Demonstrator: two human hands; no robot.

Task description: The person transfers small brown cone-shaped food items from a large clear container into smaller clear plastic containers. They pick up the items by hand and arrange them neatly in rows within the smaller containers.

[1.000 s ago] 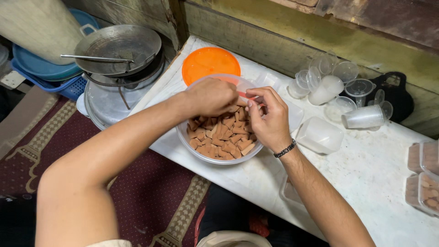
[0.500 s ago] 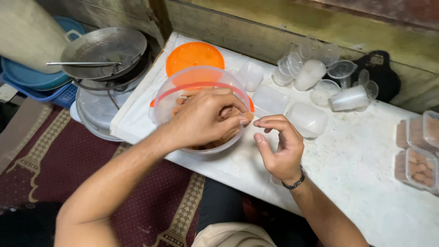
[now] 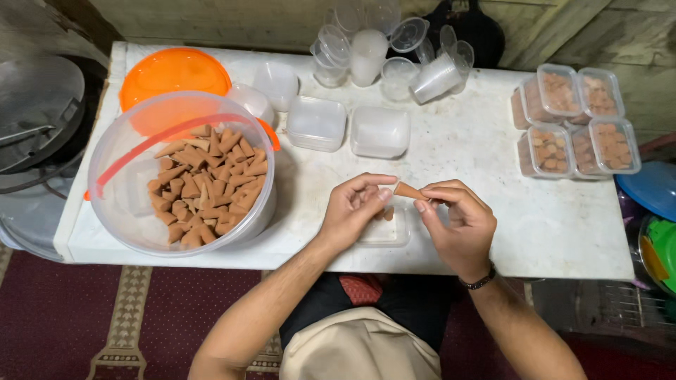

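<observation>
My left hand (image 3: 355,210) and my right hand (image 3: 456,224) meet over a small clear square box (image 3: 387,236) near the front edge of the white table (image 3: 465,148). Between the fingertips of both hands sits one brown cone (image 3: 407,190), lying sideways. My left palm seems to cup more cones, mostly hidden. To the left stands a large clear tub (image 3: 179,176) with an orange handle, holding several brown cones.
An orange lid (image 3: 172,70) lies behind the tub. Empty clear square boxes (image 3: 380,130) and clear cups (image 3: 436,74) stand at the back. Several filled, lidded boxes (image 3: 574,123) sit at the right. Metal pans (image 3: 39,116) are on the left, a patterned rug below.
Both hands have left the tub and moved right, now holding a cone over the small box. The view has shifted right as well.
</observation>
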